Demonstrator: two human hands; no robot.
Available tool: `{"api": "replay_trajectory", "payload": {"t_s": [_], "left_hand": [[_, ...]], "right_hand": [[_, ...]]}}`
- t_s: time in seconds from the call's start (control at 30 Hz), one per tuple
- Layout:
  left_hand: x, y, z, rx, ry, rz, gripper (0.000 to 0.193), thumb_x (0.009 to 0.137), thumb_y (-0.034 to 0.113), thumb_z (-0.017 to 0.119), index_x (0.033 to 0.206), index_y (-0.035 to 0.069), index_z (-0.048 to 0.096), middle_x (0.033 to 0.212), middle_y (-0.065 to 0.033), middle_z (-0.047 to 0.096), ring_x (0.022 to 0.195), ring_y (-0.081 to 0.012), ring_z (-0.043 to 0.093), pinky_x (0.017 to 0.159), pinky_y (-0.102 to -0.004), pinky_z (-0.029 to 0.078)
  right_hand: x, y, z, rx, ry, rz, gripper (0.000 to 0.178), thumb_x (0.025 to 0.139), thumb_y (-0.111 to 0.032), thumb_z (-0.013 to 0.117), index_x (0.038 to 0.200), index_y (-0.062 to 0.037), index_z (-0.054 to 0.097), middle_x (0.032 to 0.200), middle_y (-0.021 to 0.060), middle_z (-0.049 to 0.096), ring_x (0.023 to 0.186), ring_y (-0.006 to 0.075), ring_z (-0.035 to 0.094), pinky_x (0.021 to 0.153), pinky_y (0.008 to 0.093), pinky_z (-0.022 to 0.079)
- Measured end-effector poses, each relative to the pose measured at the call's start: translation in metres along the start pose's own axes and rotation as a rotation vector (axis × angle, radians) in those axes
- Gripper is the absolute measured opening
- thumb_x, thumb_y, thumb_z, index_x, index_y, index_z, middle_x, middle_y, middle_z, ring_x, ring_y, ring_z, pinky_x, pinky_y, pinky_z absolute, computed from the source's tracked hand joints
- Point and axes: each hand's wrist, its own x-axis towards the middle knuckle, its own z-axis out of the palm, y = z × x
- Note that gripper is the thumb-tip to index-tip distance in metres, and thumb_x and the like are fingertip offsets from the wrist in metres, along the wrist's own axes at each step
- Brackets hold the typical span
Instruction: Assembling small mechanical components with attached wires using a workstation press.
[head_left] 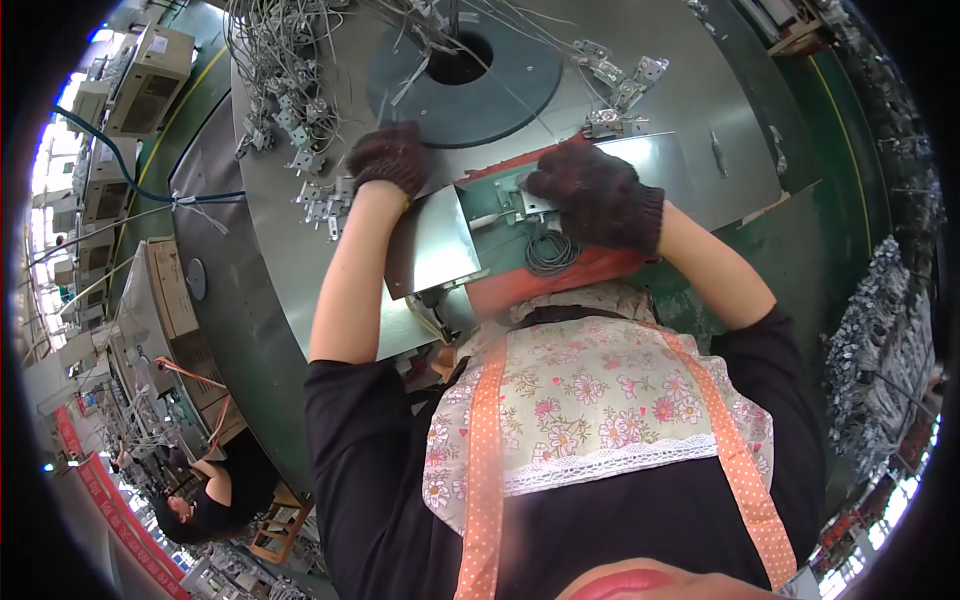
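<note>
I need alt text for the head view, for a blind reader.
A person's gloved right hand touches a small metal part beside a coiled dark cable. The gloved left hand is by a shiny metal panel; whether it holds anything is hidden. Wired metal parts lie on the table.

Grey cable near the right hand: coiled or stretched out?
Coiled: the grey cable shows as round, overlapping loops bunched together near the gloved right hand.

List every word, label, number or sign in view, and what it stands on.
Long red banner, lower left: pale characters, not copied here.
Smaller red banner above it: too small to read.
White label on beige machine, upper left: too small to read.
Gloves, metal plate, apron: no lettering visible.
</note>
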Motion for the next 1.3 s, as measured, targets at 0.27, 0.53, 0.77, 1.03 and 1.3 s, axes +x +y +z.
{"api": "replay_trajectory", "payload": {"t_s": [0.27, 0.53, 0.77, 1.03, 1.3], "left_hand": [[-0.041, -0.010, -0.014, -0.123, -0.064, 0.020, 0.033, 0.092, 0.037, 0.063, 0.112, 0.014, 0.073, 0.112, -0.0157, 0.070, 0.109, -0.0370, 0.066, 0.094, -0.0500, 0.051], [-0.082, 0.035, 0.004, -0.326, 0.551, 0.400, 0.027, 0.094, 0.023, 0.065, 0.113, 0.004, 0.068, 0.102, -0.0161, 0.071, 0.100, -0.0359, 0.066, 0.094, -0.0452, 0.049], [-0.079, 0.103, 0.030, -0.105, 0.277, 0.536, 0.044, 0.083, 0.035, 0.069, 0.117, 0.008, 0.068, 0.110, -0.0153, 0.070, 0.109, -0.0323, 0.065, 0.109, -0.0486, 0.041], [-0.093, 0.114, 0.021, -0.236, 0.301, 0.411, 0.053, 0.089, 0.038, 0.068, 0.124, -0.002, 0.062, 0.125, -0.0212, 0.067, 0.124, -0.0366, 0.061, 0.112, -0.0504, 0.039], [-0.095, 0.116, 0.018, -0.236, 0.341, 0.409, 0.061, 0.088, 0.039, 0.071, 0.130, -0.004, 0.059, 0.126, -0.0227, 0.067, 0.122, -0.0380, 0.062, 0.113, -0.0497, 0.040]], "right_hand": [[0.017, -0.014, 0.010, -0.195, -0.130, 0.035, 0.027, 0.075, -0.013, 0.068, 0.101, -0.0076, 0.067, 0.095, 0.0160, 0.064, 0.094, 0.0330, 0.065, 0.081, 0.0465, 0.052], [-0.005, -0.021, 0.049, -0.026, 0.034, 0.235, 0.080, 0.079, -0.014, 0.068, 0.152, 0.0003, 0.039, 0.101, 0.0205, 0.061, 0.096, 0.0353, 0.059, 0.084, 0.0477, 0.048], [-0.011, -0.011, 0.052, 0.168, 0.141, 0.114, 0.092, 0.074, -0.018, 0.075, 0.152, 0.0070, 0.032, 0.111, 0.0272, 0.060, 0.101, 0.0440, 0.058, 0.090, 0.0501, 0.048], [-0.030, 0.067, -0.014, 0.271, 0.276, 0.111, 0.042, 0.085, -0.019, 0.080, 0.124, -0.0095, 0.067, 0.108, 0.0139, 0.066, 0.103, 0.0330, 0.066, 0.092, 0.0427, 0.054], [-0.059, 0.189, -0.022, 0.209, -0.178, 0.531, 0.052, 0.085, -0.018, 0.066, 0.133, -0.0056, 0.052, 0.107, 0.0237, 0.070, 0.100, 0.0408, 0.067, 0.088, 0.0470, 0.053]]}}
